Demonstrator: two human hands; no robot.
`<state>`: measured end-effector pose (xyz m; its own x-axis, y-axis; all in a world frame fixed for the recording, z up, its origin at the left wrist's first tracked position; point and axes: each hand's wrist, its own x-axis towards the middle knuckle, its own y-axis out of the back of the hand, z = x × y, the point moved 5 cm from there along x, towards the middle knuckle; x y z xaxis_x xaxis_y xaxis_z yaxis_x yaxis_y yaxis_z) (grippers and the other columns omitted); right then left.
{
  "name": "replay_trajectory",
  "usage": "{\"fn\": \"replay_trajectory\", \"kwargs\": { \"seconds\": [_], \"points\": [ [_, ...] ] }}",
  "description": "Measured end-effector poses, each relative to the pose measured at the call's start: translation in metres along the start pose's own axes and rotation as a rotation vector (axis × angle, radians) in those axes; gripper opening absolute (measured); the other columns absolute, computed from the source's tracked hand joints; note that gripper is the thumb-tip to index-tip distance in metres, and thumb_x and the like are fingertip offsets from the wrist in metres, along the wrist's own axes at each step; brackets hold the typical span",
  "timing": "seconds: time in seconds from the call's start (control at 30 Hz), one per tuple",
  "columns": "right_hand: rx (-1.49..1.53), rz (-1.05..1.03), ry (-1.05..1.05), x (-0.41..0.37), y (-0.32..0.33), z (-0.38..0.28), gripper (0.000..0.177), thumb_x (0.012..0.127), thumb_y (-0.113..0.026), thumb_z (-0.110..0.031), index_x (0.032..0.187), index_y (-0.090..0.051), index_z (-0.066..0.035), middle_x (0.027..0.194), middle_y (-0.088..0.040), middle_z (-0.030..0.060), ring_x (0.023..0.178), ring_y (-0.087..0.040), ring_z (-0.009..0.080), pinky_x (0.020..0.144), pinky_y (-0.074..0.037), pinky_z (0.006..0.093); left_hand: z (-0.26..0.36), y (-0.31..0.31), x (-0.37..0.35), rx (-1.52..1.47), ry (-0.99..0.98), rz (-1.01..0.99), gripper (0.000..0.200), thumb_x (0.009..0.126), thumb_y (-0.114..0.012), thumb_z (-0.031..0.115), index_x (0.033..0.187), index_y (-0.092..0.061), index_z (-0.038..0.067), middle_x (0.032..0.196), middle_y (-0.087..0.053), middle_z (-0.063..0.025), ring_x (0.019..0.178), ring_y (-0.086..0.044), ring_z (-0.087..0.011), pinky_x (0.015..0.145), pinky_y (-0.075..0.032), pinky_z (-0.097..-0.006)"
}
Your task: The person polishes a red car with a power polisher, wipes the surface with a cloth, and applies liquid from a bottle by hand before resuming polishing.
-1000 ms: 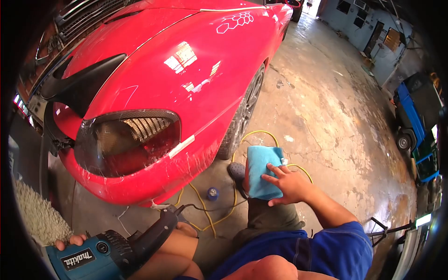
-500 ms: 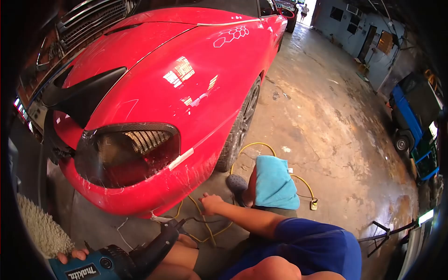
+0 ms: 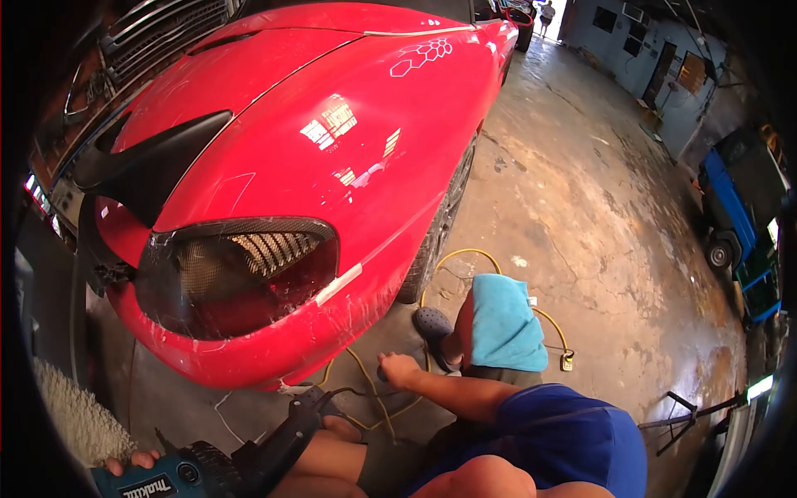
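Observation:
At the lower left, the fingers of my left hand point(image 3: 133, 461) are wrapped round the front of a teal and black Makita polisher point(image 3: 158, 481). Its shaggy cream pad point(image 3: 79, 415) faces the left edge. Low in the middle, my right hand point(image 3: 400, 371) is off the polisher, fingers curled; a small dark thing shows at the fingertips, too small to name. Beyond my hands stands a red car point(image 3: 349, 183) with a dark headlight cover point(image 3: 241, 274) and scuffed bumper. A turquoise towel point(image 3: 506, 324) lies over my knee.
A yellow cord point(image 3: 558, 324) loops over the concrete floor point(image 3: 581, 207) to an outlet end point(image 3: 567, 362). A black stand point(image 3: 685, 411) is at the lower right, a blue and black vehicle point(image 3: 730, 199) on the right. A person point(image 3: 546, 18) stands at the far doorway.
The view has shifted slightly, so the car front looks larger. My right hand appears further right, its fingers now more curled. My left hand stays on the polisher.

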<state>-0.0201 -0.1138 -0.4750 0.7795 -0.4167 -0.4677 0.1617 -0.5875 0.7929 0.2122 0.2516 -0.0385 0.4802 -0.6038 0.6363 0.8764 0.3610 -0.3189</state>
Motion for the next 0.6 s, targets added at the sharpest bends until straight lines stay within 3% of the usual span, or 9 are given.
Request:
{"fn": "replay_trajectory", "kwargs": {
  "seconds": [0.1,0.17,0.27,0.3,0.33,0.4,0.5,0.53,0.6],
  "points": [
    [0.117,0.012,0.029,-0.076,0.124,-0.051,0.077,0.073,-0.094,-0.030,0.137,-0.059,-0.007,0.125,-0.072,0.0218,0.118,-0.070,0.0433,0.097,-0.060,0.0517,-0.003,-0.002,0.003,-0.002,-0.007,-0.006,0.093,0.086,-0.085,0.038,0.152,-0.032,-0.001,0.147,-0.039,-0.0255,0.137,-0.048,-0.0417,0.119,-0.043,-0.0529],
    [0.249,0.400,0.360,-0.131,0.193,-0.070,0.074,0.079,-0.091,-0.035,0.140,-0.060,-0.006,0.124,-0.073,0.0251,0.119,-0.072,0.0395,0.095,-0.060,0.0465,-0.003,-0.005,0.003,-0.005,-0.015,-0.006,0.094,0.085,-0.086,0.038,0.152,-0.032,-0.001,0.147,-0.039,-0.0254,0.137,-0.048,-0.0416,0.119,-0.043,-0.0527],
    [0.808,0.458,0.605,-0.158,0.197,-0.076,0.079,0.084,-0.092,-0.038,0.149,-0.057,-0.009,0.126,-0.073,0.0211,0.124,-0.070,0.0341,0.100,-0.056,0.0432,-0.006,-0.011,0.006,-0.013,-0.024,-0.014,0.096,0.084,-0.086,0.039,0.152,-0.031,-0.002,0.147,-0.038,-0.0251,0.136,-0.048,-0.0415,0.118,-0.042,-0.0524],
    [0.828,0.257,0.578,-0.144,0.167,-0.072,0.078,0.087,-0.094,-0.034,0.150,-0.057,-0.007,0.136,-0.070,0.0138,0.122,-0.067,0.0257,0.103,-0.052,0.0405,-0.005,-0.012,0.005,-0.017,-0.033,-0.020,0.097,0.084,-0.087,0.039,0.152,-0.031,-0.002,0.147,-0.038,-0.0251,0.136,-0.049,-0.0414,0.118,-0.042,-0.0523],
    [0.861,0.175,0.564,-0.152,0.166,-0.080,0.074,0.089,-0.093,-0.033,0.147,-0.058,-0.004,0.137,-0.068,0.0141,0.126,-0.064,0.0263,0.104,-0.051,0.0413,-0.005,-0.014,0.004,-0.019,-0.039,-0.024,0.098,0.083,-0.087,0.039,0.152,-0.031,-0.003,0.148,-0.038,-0.0250,0.136,-0.049,-0.0414,0.118,-0.042,-0.0522],
    [0.640,0.274,0.747,-0.154,0.164,-0.085,0.069,0.092,-0.091,-0.030,0.144,-0.058,0.000,0.139,-0.064,0.0148,0.128,-0.061,0.0238,0.104,-0.050,0.0410,-0.004,-0.017,0.002,-0.017,-0.051,-0.027,0.099,0.083,-0.087,0.040,0.152,-0.031,-0.003,0.148,-0.037,-0.0248,0.136,-0.049,-0.0413,0.118,-0.042,-0.0520],
    [0.758,0.441,0.839,-0.165,0.191,-0.086,0.071,0.093,-0.089,-0.028,0.148,-0.054,0.001,0.140,-0.062,0.0149,0.132,-0.058,0.0214,0.108,-0.048,0.0400,-0.001,-0.019,-0.002,-0.009,-0.062,-0.018,0.101,0.082,-0.088,0.040,0.152,-0.030,-0.004,0.148,-0.036,-0.0246,0.135,-0.049,-0.0411,0.118,-0.042,-0.0517],
    [0.894,0.389,0.835,-0.161,0.193,-0.082,0.080,0.093,-0.089,-0.028,0.154,-0.047,0.000,0.144,-0.059,0.0144,0.134,-0.056,0.0213,0.113,-0.046,0.0395,0.000,-0.019,-0.002,-0.009,-0.063,-0.014,0.102,0.081,-0.089,0.040,0.152,-0.030,-0.004,0.149,-0.036,-0.0245,0.135,-0.049,-0.0411,0.118,-0.042,-0.0516],
    [1.026,0.420,0.839,-0.167,0.221,-0.080,0.072,0.092,-0.088,-0.033,0.147,-0.053,0.000,0.128,-0.062,0.0164,0.119,-0.062,0.0265,0.103,-0.050,0.0419,0.001,-0.018,-0.003,-0.008,-0.073,-0.006,0.103,0.080,-0.089,0.041,0.152,-0.030,-0.005,0.149,-0.035,-0.0243,0.134,-0.049,-0.0410,0.117,-0.041,-0.0514]
  ]
}}
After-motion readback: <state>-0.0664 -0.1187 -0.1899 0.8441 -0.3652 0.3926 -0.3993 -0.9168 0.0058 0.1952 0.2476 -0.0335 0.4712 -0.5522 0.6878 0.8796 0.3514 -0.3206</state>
